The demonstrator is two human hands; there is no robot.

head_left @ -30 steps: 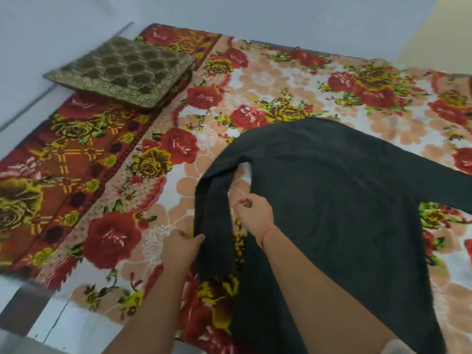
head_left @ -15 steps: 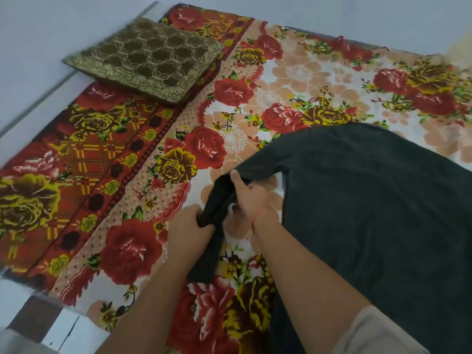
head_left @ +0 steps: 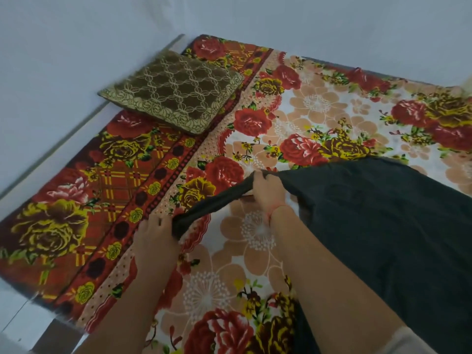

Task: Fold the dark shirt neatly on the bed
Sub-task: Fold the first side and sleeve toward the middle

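The dark shirt (head_left: 383, 226) is lying across the right half of the frame, spread over the floral blanket (head_left: 319, 111) that is covering the bed (head_left: 38, 300). Its body is running from the middle right edge down to the bottom of the picture. One sleeve (head_left: 214, 203) is stretching out from it toward the centre left as a narrow, bunched band, sloping down and to the left.

The left hand (head_left: 155, 236) is sitting just left of centre, with its fingers curling round the low end of that sleeve and gripping it. The right hand (head_left: 268, 192) is sitting higher and nearer the centre, closing on the sleeve where it is meeting the shirt's body, with cloth gathering over the knuckles (how far the thumb is wrapping underneath is not showing). Between the two hands the sleeve is hanging off the blanket, while the shirt's body is resting on it.

A red thread (head_left: 274, 209) is circling the right wrist, and a pale cuff (head_left: 408, 341) is showing at the lower right corner.

In the upper left, a brown quilted cushion (head_left: 173, 95) with a patterned border is lying on the blanket's red edge, well apart from the shirt. A plain pale wall (head_left: 229, 16) is filling the top of the frame.
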